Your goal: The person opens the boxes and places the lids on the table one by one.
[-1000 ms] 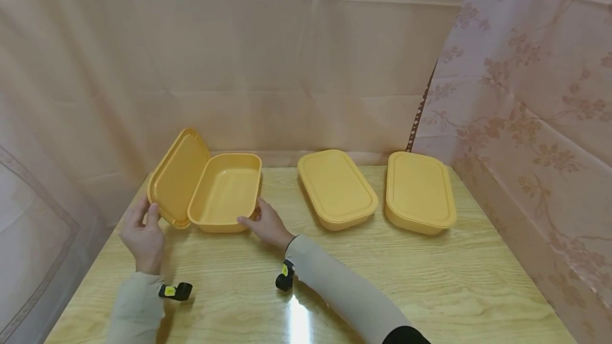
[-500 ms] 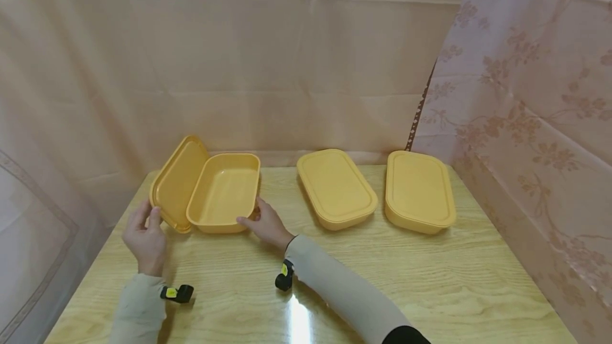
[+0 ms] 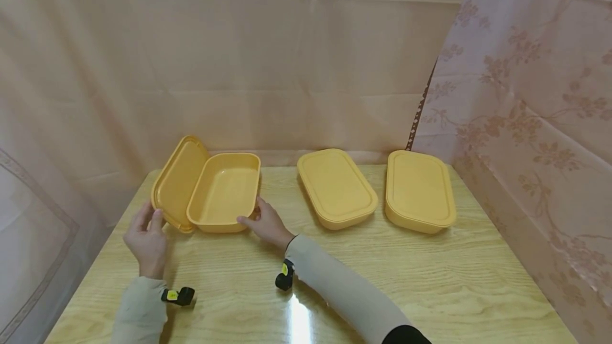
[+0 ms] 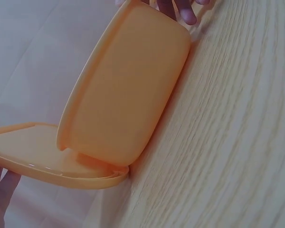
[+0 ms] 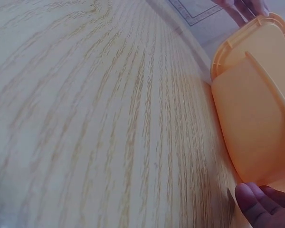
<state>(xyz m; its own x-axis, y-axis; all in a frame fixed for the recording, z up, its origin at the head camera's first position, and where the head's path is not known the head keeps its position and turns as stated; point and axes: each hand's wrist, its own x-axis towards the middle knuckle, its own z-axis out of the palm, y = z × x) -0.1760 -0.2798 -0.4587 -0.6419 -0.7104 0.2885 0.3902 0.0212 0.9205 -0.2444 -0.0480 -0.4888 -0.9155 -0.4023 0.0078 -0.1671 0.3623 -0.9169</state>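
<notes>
A yellow lunch box (image 3: 224,190) sits uncovered on the table, nothing inside it. Its lid (image 3: 179,185) leans outward against the box's left side, inner face toward the box. At the lid's near outer edge, my left hand (image 3: 147,240) holds it between thumb and fingers. My right hand (image 3: 266,225) grips the near right corner of the box, thumb at the front and fingers along the side. In the left wrist view the lid's lower end (image 4: 99,178) touches the foot of the box wall (image 4: 123,90). The right wrist view shows fingertips (image 5: 249,194) low against the box.
Two matching lidded lunch boxes stand to the right, one slanted (image 3: 337,189) and one near the table's right side (image 3: 421,191). The wooden table (image 3: 454,285) ends at a beige curtain (image 3: 287,68) behind and a flowered curtain (image 3: 540,121) on the right.
The lid has tipped lower and shifted slightly right and down with my left hand, mostly in the first half second. My right hand and the box have hardly moved.
</notes>
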